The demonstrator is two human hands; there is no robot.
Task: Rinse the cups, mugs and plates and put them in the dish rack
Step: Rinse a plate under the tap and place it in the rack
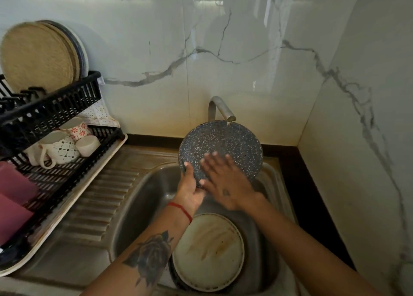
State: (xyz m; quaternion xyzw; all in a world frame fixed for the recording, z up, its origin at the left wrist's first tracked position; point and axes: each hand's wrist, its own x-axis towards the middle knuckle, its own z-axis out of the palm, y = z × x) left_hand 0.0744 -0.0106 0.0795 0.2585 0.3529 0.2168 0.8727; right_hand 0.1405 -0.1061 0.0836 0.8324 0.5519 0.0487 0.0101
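A dark speckled plate point(232, 143) is tilted up under the running tap point(221, 109), with water falling on its upper rim. My left hand point(190, 188) grips its lower left edge. My right hand point(223, 179) lies flat on the plate's face, fingers spread. A soiled cream plate point(209, 251) rests in the sink point(143, 197) below my arms. The black dish rack point(62, 172) stands at the left; its lower tier holds mugs point(62, 149) and its upper tier holds upright plates point(38, 54).
The steel drainboard point(96, 201) lies between rack and sink. Pink items point(15, 195) sit in the rack's near end. A marble wall stands close behind and to the right, with a dark counter strip point(312, 201) along it.
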